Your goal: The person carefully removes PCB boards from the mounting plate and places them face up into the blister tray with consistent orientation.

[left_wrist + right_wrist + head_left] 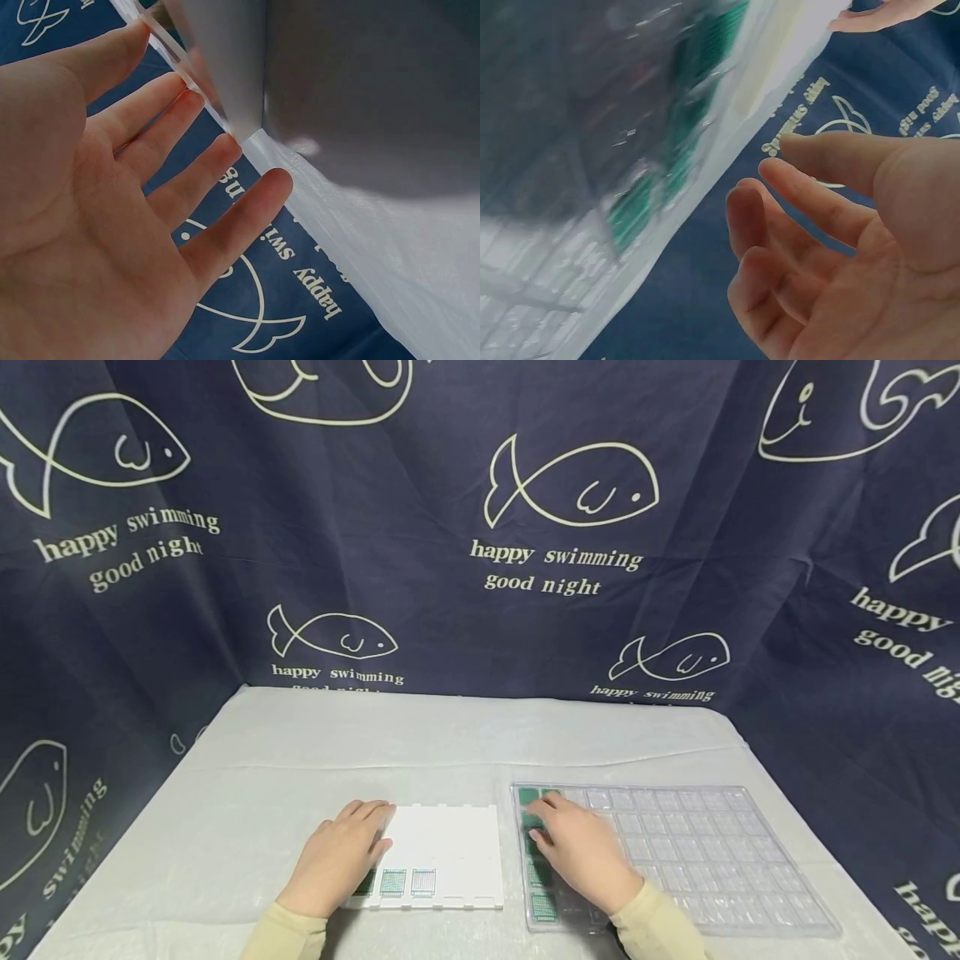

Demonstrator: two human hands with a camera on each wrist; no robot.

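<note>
My left hand (333,860) lies over the left side of a white rectangular board (457,831), fingers fairly straight. In the left wrist view the fingertips of this hand (142,187) are close to the board's edge; contact is hard to tell. Small green square circuit boards sit along the near row of the white board, one (393,882) in plain sight and another partly behind my hand. Over the left part of a clear compartment tray (705,822) is my right hand (581,843), fingers loosely bent near green circuit boards (544,907). Nothing shows between thumb and forefinger (817,169).
Both the white board and the clear tray lie on a table with a white cloth (450,727). Several green pieces fill the tray's left column; many compartments farther right look transparent. A dark blue curtain (420,543) with fish drawings hangs behind and at the sides.
</note>
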